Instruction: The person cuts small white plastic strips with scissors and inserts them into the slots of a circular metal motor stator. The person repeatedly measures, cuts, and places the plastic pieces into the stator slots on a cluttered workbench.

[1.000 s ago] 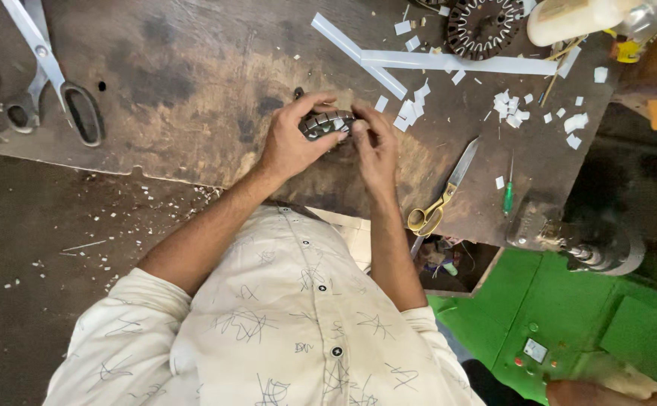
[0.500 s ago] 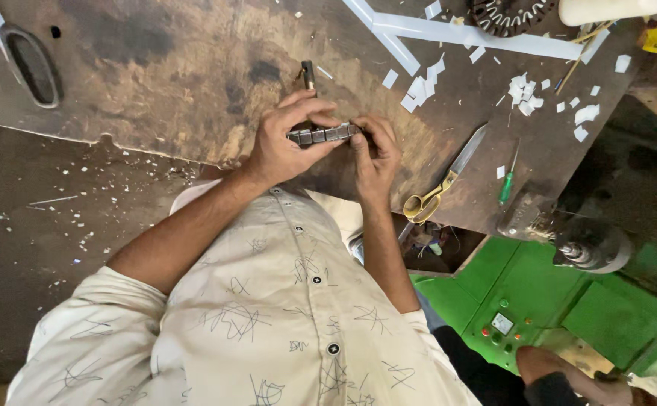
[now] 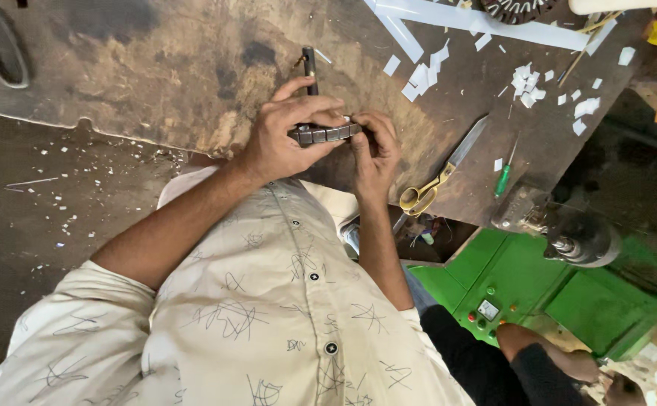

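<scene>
My left hand (image 3: 287,139) and my right hand (image 3: 373,146) hold a small dark metal slotted piece (image 3: 325,134) between them, just above the worn brown workbench (image 3: 155,83). The left hand's fingers wrap over the piece from above. At its right end, the right hand's fingertips pinch where a bit of white paper shows. A thin dark rod (image 3: 310,64) lies on the bench just beyond my left hand.
Yellow-handled scissors (image 3: 437,180) and a green screwdriver (image 3: 503,179) lie to the right among white paper scraps (image 3: 528,79) and long white strips (image 3: 486,19). A metal fixture (image 3: 576,237) sits at the bench corner above a green machine (image 3: 607,301). Another person's arm (image 3: 550,361) is at lower right.
The view has shifted down the bench. Both hands stay on the metal piece, which has turned from bunched in the fingers to lying flat and horizontal between them.
</scene>
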